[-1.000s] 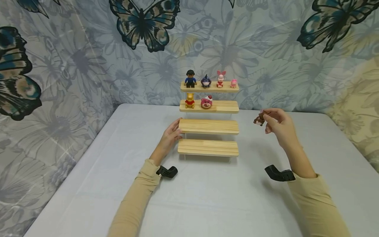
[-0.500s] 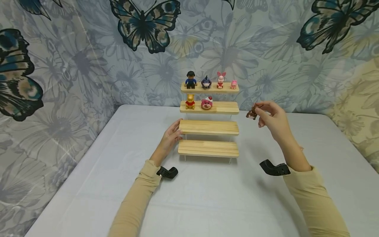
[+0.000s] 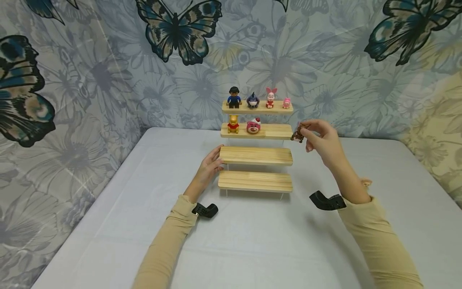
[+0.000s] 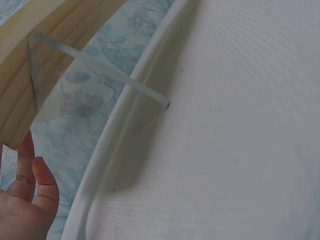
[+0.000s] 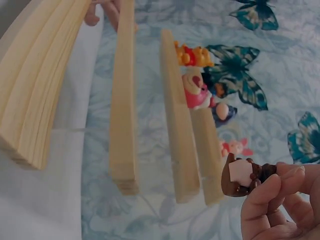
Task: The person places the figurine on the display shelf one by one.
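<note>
A stepped display stand with wooden shelves [image 3: 256, 155] and clear supports [image 4: 95, 67] stands on the table. My left hand [image 3: 206, 170] holds the left end of its second shelf from the bottom, with fingers on both sides of the plank. In the air at the right end of the shelf above, my right hand [image 3: 323, 140] pinches a small brown figurine with a pale belly [image 5: 241, 172] between thumb and fingers. That shelf bears a yellow bear in a red shirt [image 3: 233, 124] and a pink bear head with a Santa hat [image 3: 254, 126].
Along the top shelf stand a dark-haired toy person [image 3: 234, 97], a blue-grey donkey [image 3: 252, 100], a pink piglet [image 3: 270, 98] and a smaller pink figurine [image 3: 286, 103]. Behind the white table [image 3: 252, 241] hangs a butterfly-patterned cloth [image 3: 202, 88].
My right hand has carried the brown figurine leftward and slightly up, close to the end of the second shelf from the top. The left hand stays on the stand.
</note>
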A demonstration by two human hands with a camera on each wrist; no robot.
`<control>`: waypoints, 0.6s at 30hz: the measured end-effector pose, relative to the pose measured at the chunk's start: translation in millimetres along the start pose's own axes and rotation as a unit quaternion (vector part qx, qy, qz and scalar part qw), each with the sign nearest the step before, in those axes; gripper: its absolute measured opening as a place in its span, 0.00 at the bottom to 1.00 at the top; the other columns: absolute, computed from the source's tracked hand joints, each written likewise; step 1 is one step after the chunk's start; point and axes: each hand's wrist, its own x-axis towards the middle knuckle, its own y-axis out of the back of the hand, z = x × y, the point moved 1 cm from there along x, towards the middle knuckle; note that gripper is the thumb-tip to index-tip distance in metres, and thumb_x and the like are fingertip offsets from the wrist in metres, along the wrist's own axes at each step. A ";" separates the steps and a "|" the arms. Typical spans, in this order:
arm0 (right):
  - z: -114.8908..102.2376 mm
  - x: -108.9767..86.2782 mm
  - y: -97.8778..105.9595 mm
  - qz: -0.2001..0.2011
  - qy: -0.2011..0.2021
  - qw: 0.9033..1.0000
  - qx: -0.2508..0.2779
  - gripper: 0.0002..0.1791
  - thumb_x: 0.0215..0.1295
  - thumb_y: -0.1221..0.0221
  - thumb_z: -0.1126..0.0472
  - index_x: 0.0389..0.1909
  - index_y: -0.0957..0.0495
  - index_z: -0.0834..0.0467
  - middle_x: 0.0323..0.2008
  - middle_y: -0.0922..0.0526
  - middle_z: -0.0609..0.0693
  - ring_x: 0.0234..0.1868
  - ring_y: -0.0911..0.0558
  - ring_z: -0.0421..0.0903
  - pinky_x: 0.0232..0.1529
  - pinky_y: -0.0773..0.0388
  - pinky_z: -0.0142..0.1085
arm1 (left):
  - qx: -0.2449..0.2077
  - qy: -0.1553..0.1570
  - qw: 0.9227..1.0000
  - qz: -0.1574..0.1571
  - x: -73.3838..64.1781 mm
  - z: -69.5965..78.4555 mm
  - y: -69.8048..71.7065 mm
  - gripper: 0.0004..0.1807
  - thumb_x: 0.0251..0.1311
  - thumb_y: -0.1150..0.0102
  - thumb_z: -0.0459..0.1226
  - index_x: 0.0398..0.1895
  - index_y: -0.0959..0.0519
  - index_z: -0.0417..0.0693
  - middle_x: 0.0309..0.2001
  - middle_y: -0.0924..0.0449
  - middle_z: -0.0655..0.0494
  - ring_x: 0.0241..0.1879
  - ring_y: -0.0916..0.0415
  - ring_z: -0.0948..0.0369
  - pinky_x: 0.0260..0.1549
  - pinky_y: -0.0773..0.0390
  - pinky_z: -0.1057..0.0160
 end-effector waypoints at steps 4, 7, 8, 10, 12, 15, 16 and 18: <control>-2.0 4.0 -6.0 -0.007 0.010 1.000 0.009 0.11 0.61 0.45 0.65 0.44 0.25 0.63 0.32 0.26 0.50 0.12 0.33 0.40 0.16 0.31 0.29 | 0.000 -0.001 1.000 -0.003 0.0 0.2 0.4 0.31 0.63 0.58 0.30 0.68 0.53 0.38 0.67 0.52 0.45 0.44 0.34 0.64 0.45 0.38 0.51; -4.6 5.7 -11.7 -0.006 0.011 1.000 0.003 0.11 0.61 0.44 0.64 0.44 0.25 0.61 0.32 0.26 0.50 0.12 0.33 0.39 0.16 0.31 0.29 | -0.004 -0.001 1.000 -0.001 0.2 0.3 1.3 0.30 0.63 0.58 0.30 0.68 0.52 0.39 0.67 0.52 0.46 0.45 0.35 0.64 0.45 0.38 0.52; -4.6 6.4 -13.4 -0.004 0.009 1.000 0.005 0.11 0.60 0.44 0.64 0.44 0.25 0.61 0.32 0.26 0.50 0.12 0.33 0.39 0.16 0.31 0.29 | -0.005 -0.001 1.000 0.001 0.3 0.3 1.5 0.30 0.63 0.58 0.30 0.68 0.52 0.38 0.67 0.52 0.46 0.45 0.35 0.63 0.44 0.38 0.53; -3.6 7.4 -16.2 0.001 0.004 1.000 0.011 0.11 0.60 0.44 0.64 0.45 0.26 0.60 0.31 0.26 0.50 0.12 0.33 0.39 0.16 0.30 0.29 | -0.006 0.000 1.000 0.004 0.5 0.3 1.8 0.30 0.63 0.59 0.29 0.68 0.52 0.38 0.67 0.52 0.46 0.45 0.35 0.63 0.44 0.37 0.54; -2.0 7.8 -18.6 0.008 -0.004 1.000 0.023 0.12 0.59 0.43 0.66 0.45 0.27 0.60 0.30 0.25 0.49 0.12 0.32 0.39 0.16 0.30 0.28 | -0.005 0.002 1.000 0.003 0.6 0.2 1.4 0.30 0.63 0.59 0.29 0.68 0.52 0.38 0.67 0.52 0.45 0.45 0.35 0.63 0.44 0.37 0.54; 0.6 8.9 -21.8 0.013 -0.020 0.998 0.052 0.14 0.58 0.42 0.67 0.45 0.30 0.59 0.29 0.24 0.49 0.11 0.33 0.39 0.15 0.30 0.28 | 0.000 0.003 1.000 0.000 0.4 -0.1 0.6 0.30 0.63 0.59 0.29 0.68 0.53 0.38 0.67 0.53 0.45 0.45 0.35 0.64 0.44 0.37 0.53; 1.0 9.4 -22.9 0.013 -0.025 0.998 0.060 0.14 0.58 0.42 0.67 0.45 0.31 0.59 0.29 0.24 0.48 0.11 0.33 0.39 0.15 0.31 0.28 | 0.001 0.003 1.000 0.000 0.1 -0.1 0.2 0.30 0.63 0.59 0.29 0.68 0.53 0.38 0.67 0.53 0.45 0.44 0.34 0.64 0.45 0.37 0.53; 0.7 11.0 -25.7 0.014 -0.029 0.997 0.072 0.14 0.58 0.42 0.67 0.44 0.32 0.59 0.28 0.24 0.49 0.12 0.34 0.39 0.16 0.31 0.28 | 0.001 0.001 1.000 0.000 -0.4 -0.1 0.0 0.31 0.62 0.58 0.29 0.68 0.53 0.38 0.67 0.53 0.45 0.44 0.34 0.64 0.45 0.38 0.51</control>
